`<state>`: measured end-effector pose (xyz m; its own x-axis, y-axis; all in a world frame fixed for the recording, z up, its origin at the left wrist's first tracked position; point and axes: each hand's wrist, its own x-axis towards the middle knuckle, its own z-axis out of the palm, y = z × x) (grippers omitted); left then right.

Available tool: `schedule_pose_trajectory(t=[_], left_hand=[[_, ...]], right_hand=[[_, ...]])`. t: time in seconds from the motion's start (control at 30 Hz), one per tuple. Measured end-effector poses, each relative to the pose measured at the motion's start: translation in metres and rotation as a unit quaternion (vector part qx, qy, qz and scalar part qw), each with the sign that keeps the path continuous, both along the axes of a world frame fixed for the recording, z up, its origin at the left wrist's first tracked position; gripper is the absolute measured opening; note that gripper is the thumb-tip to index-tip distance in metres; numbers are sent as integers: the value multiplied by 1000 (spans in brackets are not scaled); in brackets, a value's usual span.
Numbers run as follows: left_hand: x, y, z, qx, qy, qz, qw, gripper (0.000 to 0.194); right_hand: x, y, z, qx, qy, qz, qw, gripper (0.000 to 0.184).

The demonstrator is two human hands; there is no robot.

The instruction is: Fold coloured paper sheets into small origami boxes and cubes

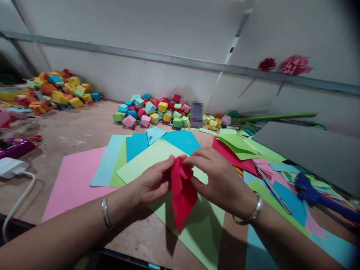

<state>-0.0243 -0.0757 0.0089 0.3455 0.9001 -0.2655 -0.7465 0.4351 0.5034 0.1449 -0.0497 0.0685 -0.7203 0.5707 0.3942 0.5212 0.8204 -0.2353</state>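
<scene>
Above the counter (92, 122), near middle: folded red paper (182, 200), its point toward the near side.
Left hand (156, 180): grip clamped on the paper's far left edge, seemingly to steady it.
Right hand (222, 178): grip pinching its far right.
Paper cubes (150, 108): heaped far middle, insides hidden.
</scene>
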Motion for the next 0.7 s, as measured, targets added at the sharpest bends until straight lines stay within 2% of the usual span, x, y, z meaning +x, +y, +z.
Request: schedule_pose_trajectory(t=[0.07,0.13,0.27,0.33,0.4,0.53,0.7], left_hand=[[-1,1,0,0,11,-3,1000,23],[0,1,0,8,25,-16,1000,25],[2,-3,-2,42,61,-36,997,24],[2,-5,-3,57,84,-38,994,25],[1,-6,-3,71,114,-43,990,28],[1,-6,-4,88,153,-45,983,33],[4,-8,-6,54,172,-60,982,34]], right_hand=[[5,0,5,-29,-20,19,999,22],[7,0,7,-52,-12,22,998,21],[3,3,0,-49,20,-57,997,6],[2,5,-3,-54,10,-91,994,9],[2,7,-3,-73,-19,-84,994,14],[2,7,1,-118,-107,-38,986,11],[-2,5,1,-86,-199,-82,973,24]])
